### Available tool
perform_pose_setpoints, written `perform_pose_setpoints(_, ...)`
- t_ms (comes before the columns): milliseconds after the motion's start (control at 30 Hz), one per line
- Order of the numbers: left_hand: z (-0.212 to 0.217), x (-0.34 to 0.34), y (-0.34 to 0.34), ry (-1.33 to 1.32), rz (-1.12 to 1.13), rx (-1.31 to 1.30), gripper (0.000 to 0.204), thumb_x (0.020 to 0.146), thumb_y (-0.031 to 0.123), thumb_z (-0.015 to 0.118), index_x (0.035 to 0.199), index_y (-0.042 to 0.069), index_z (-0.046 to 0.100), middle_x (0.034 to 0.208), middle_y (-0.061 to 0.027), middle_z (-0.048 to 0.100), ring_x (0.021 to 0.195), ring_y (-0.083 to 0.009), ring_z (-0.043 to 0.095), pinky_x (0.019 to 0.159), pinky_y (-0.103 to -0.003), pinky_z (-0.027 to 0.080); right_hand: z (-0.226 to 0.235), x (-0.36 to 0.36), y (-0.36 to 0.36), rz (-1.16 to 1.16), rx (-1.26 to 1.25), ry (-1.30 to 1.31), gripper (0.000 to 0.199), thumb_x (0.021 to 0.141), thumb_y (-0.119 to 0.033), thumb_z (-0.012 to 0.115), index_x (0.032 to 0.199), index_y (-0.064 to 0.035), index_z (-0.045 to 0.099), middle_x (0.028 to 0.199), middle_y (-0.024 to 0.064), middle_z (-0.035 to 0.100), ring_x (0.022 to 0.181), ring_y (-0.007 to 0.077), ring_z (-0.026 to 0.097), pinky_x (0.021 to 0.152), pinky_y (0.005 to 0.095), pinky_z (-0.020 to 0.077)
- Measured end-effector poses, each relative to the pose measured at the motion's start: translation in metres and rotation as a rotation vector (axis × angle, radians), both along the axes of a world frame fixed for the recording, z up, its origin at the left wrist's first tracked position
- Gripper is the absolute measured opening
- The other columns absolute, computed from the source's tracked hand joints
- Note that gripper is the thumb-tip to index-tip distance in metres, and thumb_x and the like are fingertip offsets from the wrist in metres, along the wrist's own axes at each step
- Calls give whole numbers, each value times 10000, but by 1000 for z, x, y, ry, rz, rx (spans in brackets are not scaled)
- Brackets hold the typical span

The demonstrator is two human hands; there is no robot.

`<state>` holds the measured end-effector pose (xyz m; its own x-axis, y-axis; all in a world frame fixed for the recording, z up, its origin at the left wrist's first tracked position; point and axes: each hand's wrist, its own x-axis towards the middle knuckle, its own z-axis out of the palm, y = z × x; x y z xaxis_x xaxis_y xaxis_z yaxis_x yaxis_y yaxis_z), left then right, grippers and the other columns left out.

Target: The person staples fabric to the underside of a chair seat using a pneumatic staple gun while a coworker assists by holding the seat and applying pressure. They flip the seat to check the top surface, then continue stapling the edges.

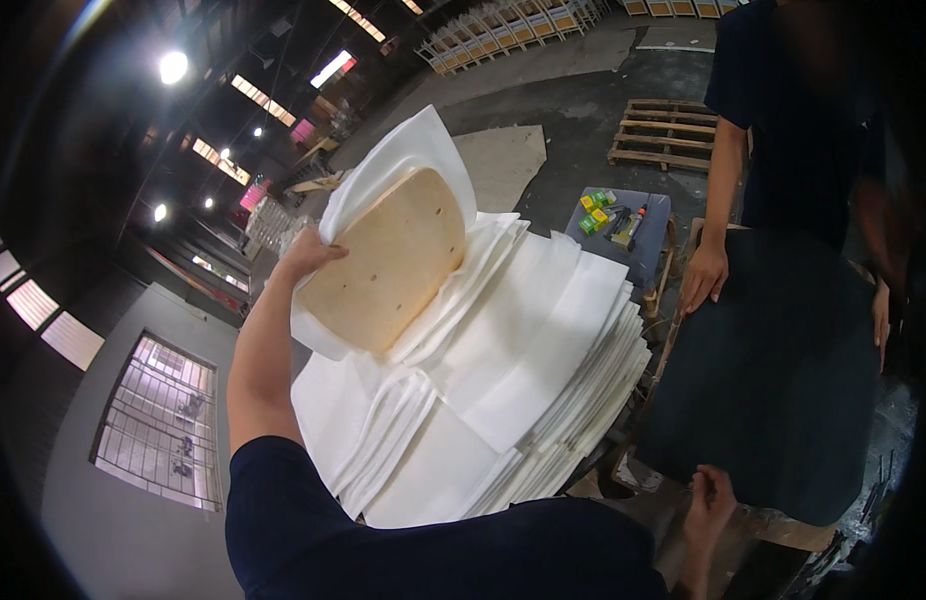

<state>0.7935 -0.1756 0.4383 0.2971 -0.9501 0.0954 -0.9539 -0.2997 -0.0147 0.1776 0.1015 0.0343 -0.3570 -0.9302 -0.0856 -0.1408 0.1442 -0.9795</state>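
Note:
My left hand is closed on the edge of a pale plywood panel with rounded corners and several small holes. A white foam sheet stands behind the panel, wrapping its back and edges. The panel leans upright over a thick stack of white foam sheets. On the right, my right hand is beside the near edge of a large black panel, fingers loosely bent and apart, with nothing visible in them. Another person's hand rests on the black panel's left edge.
Beyond the stack, a grey-topped stool carries yellow-green small boxes and a pen-like tool. A wooden pallet lies on the floor behind. The co-worker stands at the right. A barred window is at left.

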Motion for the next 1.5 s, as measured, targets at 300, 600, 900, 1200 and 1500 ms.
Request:
perform_pose_setpoints(300, 133, -61, 63, 137, 38, -163, 633, 858, 302, 893, 1353, -48, 710, 1147, -158, 788, 980, -267, 762, 938, -405, 576, 2, 48, -23, 446, -67, -97, 175, 1010, -93, 753, 1158, -10, 795, 1036, 125, 805, 991, 201, 777, 884, 338, 596)
perform_pose_setpoints(600, 123, -134, 108, 614, -107, -379, 539, 895, 208, 861, 1351, -43, 721, 1129, -141, 799, 959, -226, 779, 921, -371, 598, -25, 261, -143, 1305, 552, -1068, 818, 1084, -446, 736, 1739, -166, 335, 1653, 129, 559, 1501, 370, 529, 1216, 466, 461)
perform_pose_setpoints(900, 58, -58, 206, 772, -25, -564, 565, 894, 263, 882, 1332, -51, 712, 1156, -116, 790, 993, -210, 769, 927, -359, 599, 33, 323, -199, 910, 180, -1484, 750, 1092, -449, 713, 1660, -44, 435, 1634, 95, 575, 1499, 292, 541, 1244, 440, 438)
perform_pose_setpoints(1200, -41, 23, 270, 1335, -87, -1123, 537, 1013, 190, 809, 1453, -62, 633, 1325, -154, 761, 1204, -280, 741, 1043, -406, 599, 156, 170, -339, 775, -547, -972, 974, 1122, -738, 407, 1720, 23, 303, 1734, 182, 422, 1642, 271, 340, 1343, 436, 260)
perform_pose_setpoints(1500, -117, -13, 192, 1630, -20, -908, 508, 1064, 252, 766, 1426, -86, 654, 1321, -183, 777, 1137, -295, 782, 1013, -416, 637, 164, 90, -328, 1032, -53, -1621, 1007, 1015, -680, 645, 1675, 39, 396, 1592, 196, 584, 1438, 350, 584, 1233, 483, 447)
